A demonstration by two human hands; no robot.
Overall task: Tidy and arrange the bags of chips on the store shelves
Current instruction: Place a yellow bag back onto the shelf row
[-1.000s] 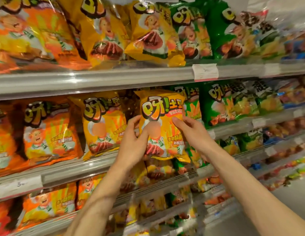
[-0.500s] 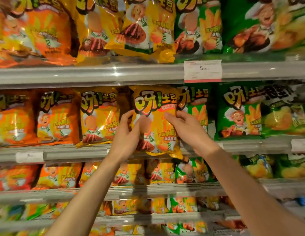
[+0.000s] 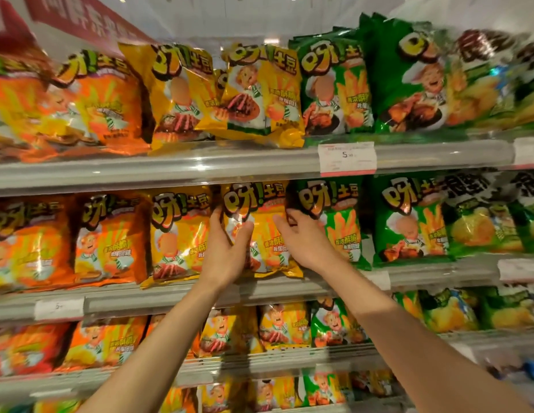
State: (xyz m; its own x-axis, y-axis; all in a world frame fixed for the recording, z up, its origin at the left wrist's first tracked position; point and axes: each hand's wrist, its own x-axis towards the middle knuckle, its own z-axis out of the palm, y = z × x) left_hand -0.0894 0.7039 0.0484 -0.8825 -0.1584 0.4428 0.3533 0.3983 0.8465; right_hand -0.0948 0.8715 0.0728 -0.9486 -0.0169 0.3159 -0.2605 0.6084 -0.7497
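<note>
Two hands are raised to one yellow chip bag (image 3: 261, 234), which is stood upright at the front edge of the second shelf (image 3: 170, 296), between another yellow bag (image 3: 176, 236) and a green bag (image 3: 334, 225). Its left side is gripped by the left hand (image 3: 227, 248), its right side by the right hand (image 3: 304, 239), thumbs laid across the front.

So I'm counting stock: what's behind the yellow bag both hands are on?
The left hand and right hand grip the yellow bag on the second shelf. Only dark gaps show beside it; whatever stands behind is covered by the bag.
</note>
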